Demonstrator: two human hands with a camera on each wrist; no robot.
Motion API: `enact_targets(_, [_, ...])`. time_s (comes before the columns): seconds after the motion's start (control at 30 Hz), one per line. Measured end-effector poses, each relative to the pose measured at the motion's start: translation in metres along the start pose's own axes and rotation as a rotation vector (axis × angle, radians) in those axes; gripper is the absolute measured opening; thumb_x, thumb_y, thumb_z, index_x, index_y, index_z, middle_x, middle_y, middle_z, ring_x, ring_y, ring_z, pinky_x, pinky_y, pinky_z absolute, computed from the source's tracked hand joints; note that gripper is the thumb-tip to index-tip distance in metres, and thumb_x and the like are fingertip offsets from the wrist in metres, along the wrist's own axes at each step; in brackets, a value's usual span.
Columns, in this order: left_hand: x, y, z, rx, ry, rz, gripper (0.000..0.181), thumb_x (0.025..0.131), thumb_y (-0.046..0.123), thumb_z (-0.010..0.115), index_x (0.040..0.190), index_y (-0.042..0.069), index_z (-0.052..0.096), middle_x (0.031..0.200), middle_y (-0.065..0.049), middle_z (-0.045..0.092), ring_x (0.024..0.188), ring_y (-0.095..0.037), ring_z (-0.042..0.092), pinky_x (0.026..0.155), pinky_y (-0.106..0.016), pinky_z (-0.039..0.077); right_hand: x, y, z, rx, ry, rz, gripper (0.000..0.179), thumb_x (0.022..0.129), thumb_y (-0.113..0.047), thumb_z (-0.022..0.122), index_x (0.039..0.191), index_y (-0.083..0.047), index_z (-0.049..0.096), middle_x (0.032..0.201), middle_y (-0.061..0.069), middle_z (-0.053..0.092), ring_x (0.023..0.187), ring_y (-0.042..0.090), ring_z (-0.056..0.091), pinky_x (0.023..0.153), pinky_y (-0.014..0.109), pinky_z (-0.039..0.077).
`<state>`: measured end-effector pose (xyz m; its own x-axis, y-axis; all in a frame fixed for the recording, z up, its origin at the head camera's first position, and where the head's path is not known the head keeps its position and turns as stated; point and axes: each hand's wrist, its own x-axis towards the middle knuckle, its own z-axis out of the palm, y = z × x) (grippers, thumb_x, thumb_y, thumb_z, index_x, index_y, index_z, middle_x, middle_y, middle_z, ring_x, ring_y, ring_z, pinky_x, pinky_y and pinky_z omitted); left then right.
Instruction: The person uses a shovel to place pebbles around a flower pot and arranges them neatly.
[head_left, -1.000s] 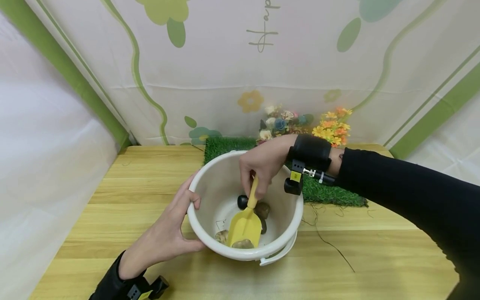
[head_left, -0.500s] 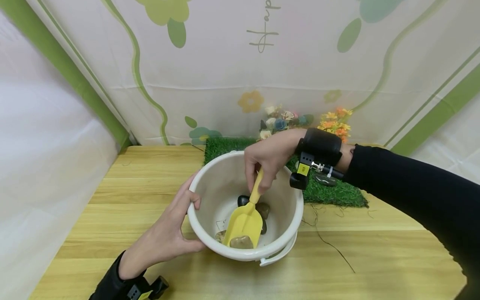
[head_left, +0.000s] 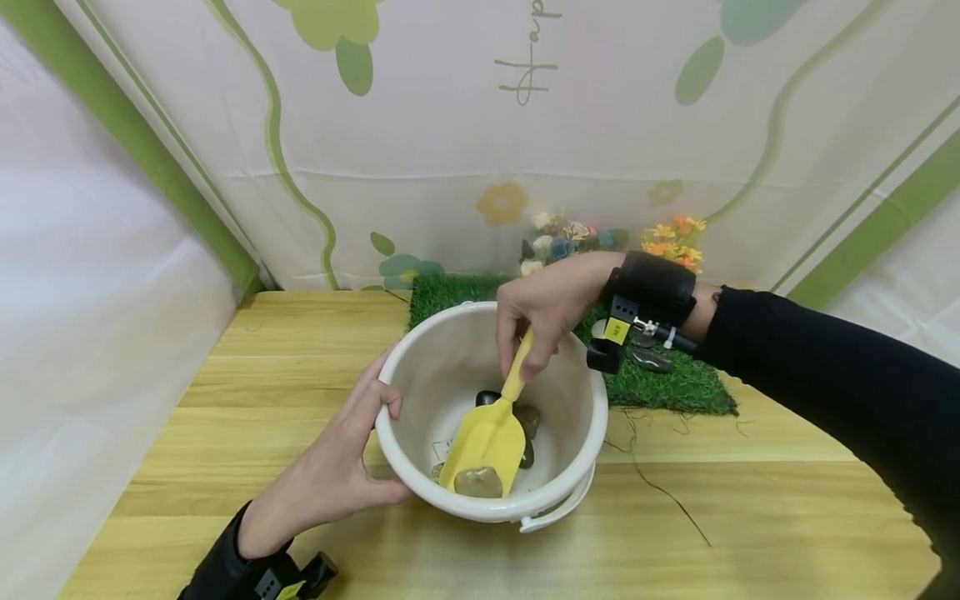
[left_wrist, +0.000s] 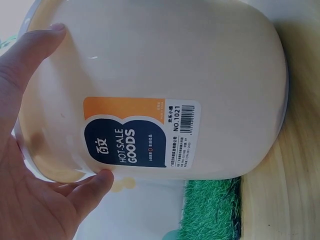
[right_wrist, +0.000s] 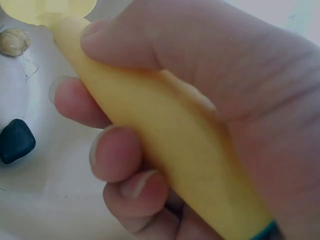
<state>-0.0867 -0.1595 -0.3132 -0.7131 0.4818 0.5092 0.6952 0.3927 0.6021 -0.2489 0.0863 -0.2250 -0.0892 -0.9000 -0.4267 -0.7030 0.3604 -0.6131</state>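
Note:
A white bucket [head_left: 393, 446] stands on the wooden table. My left hand [head_left: 341, 450] grips its left rim, some fingers hooked over the edge and the thumb against the outer wall. The left wrist view shows the printed label [left_wrist: 142, 132] on the bucket's side. Inside the bucket, my right hand [head_left: 543, 304] holds a yellow toy shovel [head_left: 487, 437] by its handle [right_wrist: 165, 125], fingers wrapped round it. A tan stone [head_left: 478, 482] lies at the front of the shovel's blade. Around the blade on the bucket floor are a black stone [right_wrist: 17, 141], a brown stone [head_left: 528, 419] and others, partly hidden.
Behind the bucket lies a green turf mat [head_left: 667, 387] with dark stones [head_left: 649, 359] on it. Artificial flowers [head_left: 555, 242] stand at the back before a printed cloth [head_left: 420, 125]. The bucket's handle [head_left: 558, 508] hangs at the front right. A thin dark strand [head_left: 675, 500] lies on the table.
My right hand has moved slightly right and back, with the shovel's handle. The blade has slid further under the tan stone, which shows more fully on it. My left hand stays put.

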Motion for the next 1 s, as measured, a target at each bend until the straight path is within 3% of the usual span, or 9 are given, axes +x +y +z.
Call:
enact_targets(0.57, [0.001, 0.001, -0.001, -0.004, 0.000, 0.010, 0.061, 0.054, 0.014, 0.083, 0.089, 0.005, 0.034, 0.146, -0.024, 0.017, 0.127, -0.041, 0.028, 0.079, -0.050, 0.046, -0.012, 0.008, 0.000, 0.012, 0.047, -0.042, 0.015, 0.081, -0.027, 0.069, 0.095, -0.030, 0.072, 0.080, -0.010, 0.067, 0.059, 0.009, 0.045, 0.054, 0.025, 0.039])
enact_targets(1.0, [0.001, 0.000, 0.000, -0.014, 0.000, 0.015, 0.060, 0.055, 0.014, 0.082, 0.089, 0.005, 0.034, 0.147, -0.024, 0.016, 0.127, -0.042, 0.026, 0.079, -0.049, 0.046, -0.024, 0.012, 0.001, 0.056, 0.064, -0.080, 0.015, 0.084, -0.027, 0.067, 0.098, -0.028, 0.071, 0.083, -0.008, 0.068, 0.056, 0.010, 0.047, 0.052, 0.025, 0.042])
